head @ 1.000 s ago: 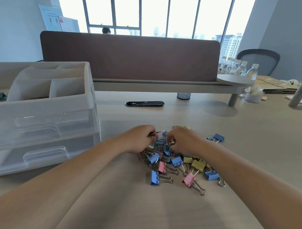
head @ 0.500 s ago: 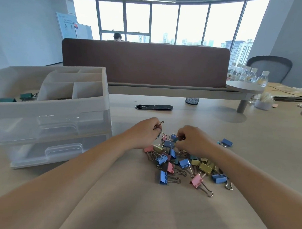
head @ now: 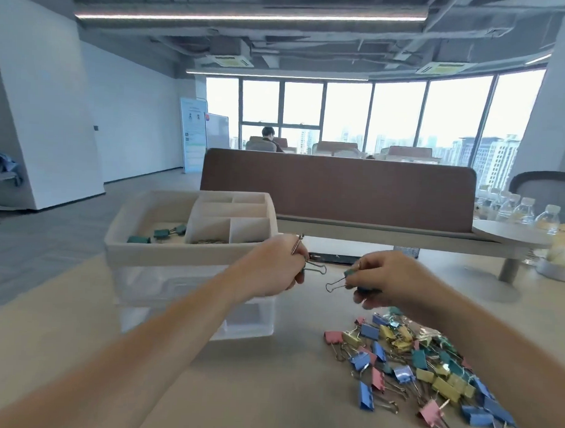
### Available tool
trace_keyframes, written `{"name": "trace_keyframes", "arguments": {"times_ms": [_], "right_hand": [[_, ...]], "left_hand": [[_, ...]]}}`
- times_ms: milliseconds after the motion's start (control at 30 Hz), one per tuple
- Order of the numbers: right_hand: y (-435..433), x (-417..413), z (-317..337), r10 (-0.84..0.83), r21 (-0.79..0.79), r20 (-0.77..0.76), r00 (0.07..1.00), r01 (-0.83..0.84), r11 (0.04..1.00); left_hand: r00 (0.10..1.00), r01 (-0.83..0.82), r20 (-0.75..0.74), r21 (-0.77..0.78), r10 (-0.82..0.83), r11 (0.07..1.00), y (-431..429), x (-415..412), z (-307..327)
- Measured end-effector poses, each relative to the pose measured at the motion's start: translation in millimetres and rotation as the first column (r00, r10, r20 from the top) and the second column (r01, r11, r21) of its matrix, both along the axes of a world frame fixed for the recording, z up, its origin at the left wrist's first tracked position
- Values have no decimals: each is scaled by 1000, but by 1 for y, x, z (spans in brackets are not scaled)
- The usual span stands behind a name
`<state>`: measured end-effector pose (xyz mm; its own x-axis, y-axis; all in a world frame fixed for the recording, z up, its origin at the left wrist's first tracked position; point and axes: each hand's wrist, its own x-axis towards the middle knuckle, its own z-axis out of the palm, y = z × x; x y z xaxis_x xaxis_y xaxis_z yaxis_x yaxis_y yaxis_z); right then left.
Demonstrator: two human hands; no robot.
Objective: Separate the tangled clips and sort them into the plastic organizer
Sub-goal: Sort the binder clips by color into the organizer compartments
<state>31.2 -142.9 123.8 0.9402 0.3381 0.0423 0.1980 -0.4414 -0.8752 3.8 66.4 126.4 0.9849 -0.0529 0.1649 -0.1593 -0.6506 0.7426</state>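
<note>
Pastel clip pile (head: 423, 372) on a pale beige tabletop (head: 268, 399)

The pile's a mix of blue, yellow, pink and dark teal bodies, mostly with silvery wire handles, and the tabletop is plain light beige, no pattern. The organizer (head: 190, 252) is milky white on top and see-through frosted below, with dark green clips (head: 162, 233) in its tray. The teal clip (head: 349, 273) up in the air has dark wire. The second raised clip (head: 316, 268) shows dark wire plus a coppery handle. The divider (head: 339, 190) behind is flat brown.
</note>
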Motion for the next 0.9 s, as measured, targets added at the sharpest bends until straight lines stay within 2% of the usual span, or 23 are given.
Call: {"name": "trace_keyframes", "arguments": {"times_ms": [167, 333, 433, 633, 767, 900], "right_hand": [[62, -7, 43, 131, 63, 28, 991, -132, 989], [137, -1, 75, 190, 185, -20, 981, -184, 966], [177, 10, 83, 191, 228, -49, 980, -175, 958], [257, 28, 91, 201, 139, -88, 976, -188, 972], [293, 36, 87, 184, 104, -107, 977, -173, 979], [312, 34, 87, 198, 149, -201, 959, -170, 974]], "left_hand": [[990, -130, 56, 49, 127, 990, 53, -22, 41], [949, -316, 62, 147, 310, 937, 115, -32, 73], [919, -383, -58, 98, 389, 919, 148, -24, 80], [868, -468, -180, 19, 463, 884, 200, -10, 80], [859, -490, -256, -153, 444, 858, 214, -3, 77], [864, -489, -275, -265, 422, 831, 224, -10, 78]]}}
